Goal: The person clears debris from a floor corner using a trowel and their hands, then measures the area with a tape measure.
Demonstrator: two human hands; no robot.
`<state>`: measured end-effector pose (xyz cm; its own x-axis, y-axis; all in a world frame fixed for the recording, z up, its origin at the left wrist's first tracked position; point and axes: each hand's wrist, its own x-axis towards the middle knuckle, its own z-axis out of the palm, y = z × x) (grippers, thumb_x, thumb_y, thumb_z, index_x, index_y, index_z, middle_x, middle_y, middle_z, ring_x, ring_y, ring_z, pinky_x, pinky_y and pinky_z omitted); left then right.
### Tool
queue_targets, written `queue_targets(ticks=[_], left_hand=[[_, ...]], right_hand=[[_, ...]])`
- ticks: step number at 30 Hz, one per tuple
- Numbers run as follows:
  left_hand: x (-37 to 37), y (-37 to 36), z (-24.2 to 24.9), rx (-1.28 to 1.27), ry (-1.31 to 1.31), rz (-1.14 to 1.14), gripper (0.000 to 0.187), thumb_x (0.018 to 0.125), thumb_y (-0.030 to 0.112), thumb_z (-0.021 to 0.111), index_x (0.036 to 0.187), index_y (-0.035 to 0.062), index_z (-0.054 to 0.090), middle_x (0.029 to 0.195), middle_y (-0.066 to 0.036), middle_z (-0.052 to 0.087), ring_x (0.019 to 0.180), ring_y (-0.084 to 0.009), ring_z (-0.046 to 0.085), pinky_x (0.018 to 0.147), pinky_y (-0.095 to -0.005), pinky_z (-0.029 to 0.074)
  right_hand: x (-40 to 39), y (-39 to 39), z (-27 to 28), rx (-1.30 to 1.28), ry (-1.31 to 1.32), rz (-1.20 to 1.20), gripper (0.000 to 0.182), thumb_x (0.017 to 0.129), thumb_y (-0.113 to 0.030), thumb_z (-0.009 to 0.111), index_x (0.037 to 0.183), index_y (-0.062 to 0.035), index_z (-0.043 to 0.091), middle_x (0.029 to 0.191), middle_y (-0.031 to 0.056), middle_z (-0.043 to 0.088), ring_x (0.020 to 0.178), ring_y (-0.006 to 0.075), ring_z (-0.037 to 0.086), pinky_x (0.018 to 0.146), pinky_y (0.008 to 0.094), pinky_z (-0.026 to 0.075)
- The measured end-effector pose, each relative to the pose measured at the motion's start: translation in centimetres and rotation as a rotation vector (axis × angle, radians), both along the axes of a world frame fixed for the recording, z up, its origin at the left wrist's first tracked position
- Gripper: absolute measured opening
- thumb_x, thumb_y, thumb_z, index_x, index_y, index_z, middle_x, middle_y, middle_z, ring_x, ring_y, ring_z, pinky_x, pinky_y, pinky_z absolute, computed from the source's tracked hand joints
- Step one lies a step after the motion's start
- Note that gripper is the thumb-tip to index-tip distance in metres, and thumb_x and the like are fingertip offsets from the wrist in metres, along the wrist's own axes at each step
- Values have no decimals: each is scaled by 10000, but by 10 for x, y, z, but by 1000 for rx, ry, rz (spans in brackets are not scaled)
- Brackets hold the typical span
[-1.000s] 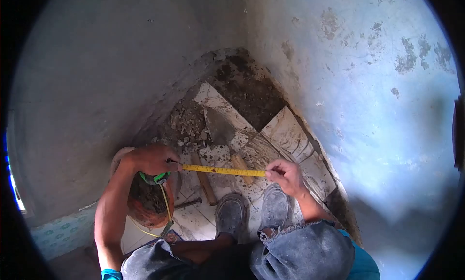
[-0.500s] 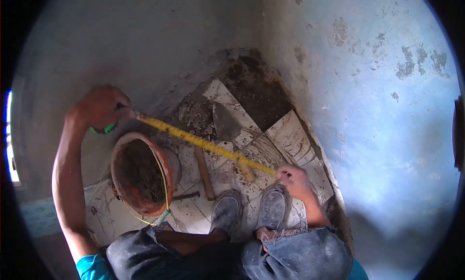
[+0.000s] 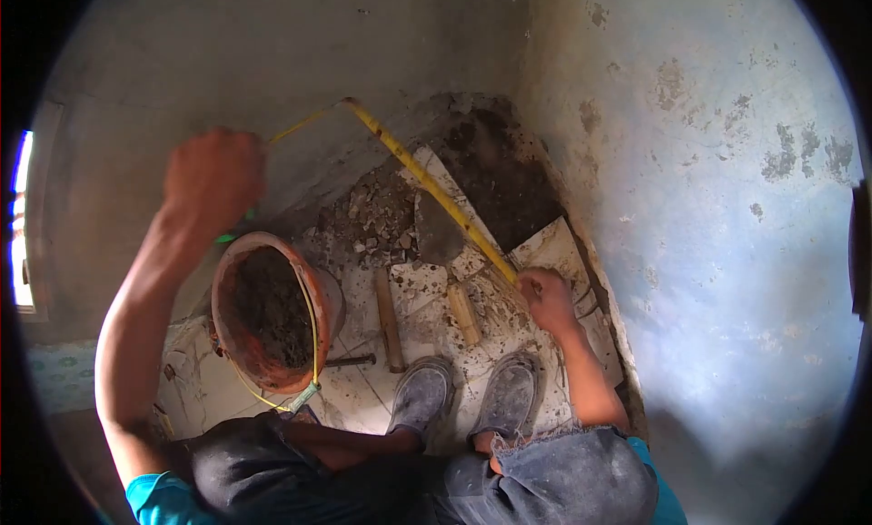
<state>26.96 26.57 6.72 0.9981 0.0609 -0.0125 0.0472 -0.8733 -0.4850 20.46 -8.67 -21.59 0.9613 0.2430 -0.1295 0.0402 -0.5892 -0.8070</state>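
A yellow tape measure stretches between my two hands, its blade bent sharply at the top near the left wall. My left hand is closed around one end of it, raised above the bucket; the case, if there, is hidden by the fist. A bit of green shows beneath that hand. My right hand pinches the other end, low over the tiles on the right. The blade passes above a broken, patterned tile.
An orange bucket of dark mortar stands at left, with a yellow handle. A hammer and a wooden block lie before my shoes. Rubble and dark bare ground reach the wall corner.
The tape was nearly straight and now folds upward in a peak. My left hand has risen and turned, and my right hand has moved slightly up.
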Motion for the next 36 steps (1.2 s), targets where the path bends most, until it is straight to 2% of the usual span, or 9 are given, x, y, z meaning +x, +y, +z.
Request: queue_targets(ticks=[2,4,7,11,16,20,22,26,36], left_hand=[[14,-16,-23,72,192,-48,128,741,176,595,773,71,662,750,-139,654,720,-293,656,672,-429,513],[24,-32,-49,174,234,-171,139,783,183,568,779,104,683,754,-83,669,749,-250,667,656,-376,502],[40,-46,-83,93,237,-244,108,770,157,587,782,121,687,777,-62,675,754,-223,668,665,-354,487],[59,-56,-110,85,303,-178,106,773,140,592,813,118,688,790,-54,677,776,-213,668,663,-366,482],[69,-53,-120,61,312,-135,158,756,171,594,866,86,668,871,-109,651,836,-253,655,676,-365,520],[68,-61,-114,21,341,-145,183,745,176,601,880,73,668,877,-112,653,847,-265,654,692,-372,528],[68,-71,-111,2,381,-53,152,765,146,596,870,94,692,897,-88,679,871,-234,664,658,-356,534],[68,-74,-111,19,371,-118,169,760,147,597,885,87,693,937,-98,675,884,-240,662,641,-356,541],[79,-75,-121,6,367,-72,187,773,153,577,903,87,695,924,-96,675,880,-245,663,669,-370,539]], right_hand=[[16,6,-8,6,-39,-9,130,777,-86,590,886,-48,648,816,145,642,805,328,595,727,389,466],[30,9,-16,-28,47,34,153,778,-69,568,903,-67,655,800,141,656,786,332,617,713,394,480],[44,11,-26,-65,47,23,147,783,-78,552,887,-72,656,804,149,657,785,337,630,708,404,490],[56,19,-32,-125,31,50,143,791,-103,544,873,-88,660,834,160,653,804,345,629,713,414,496],[71,27,-39,-308,42,131,159,785,-108,534,859,-117,674,796,153,649,781,361,621,720,427,501],[78,28,-42,-310,56,119,170,776,-95,534,849,-126,684,806,150,650,789,353,623,728,427,499],[84,25,-43,-300,64,175,151,763,-109,562,840,-129,691,843,147,653,817,334,626,745,420,494],[94,20,-43,-238,149,164,140,746,-127,592,841,-129,694,875,142,656,855,313,627,760,412,489],[102,24,-59,-282,157,201,148,720,-147,612,843,-141,694,893,103,664,871,291,629,758,384,488]])
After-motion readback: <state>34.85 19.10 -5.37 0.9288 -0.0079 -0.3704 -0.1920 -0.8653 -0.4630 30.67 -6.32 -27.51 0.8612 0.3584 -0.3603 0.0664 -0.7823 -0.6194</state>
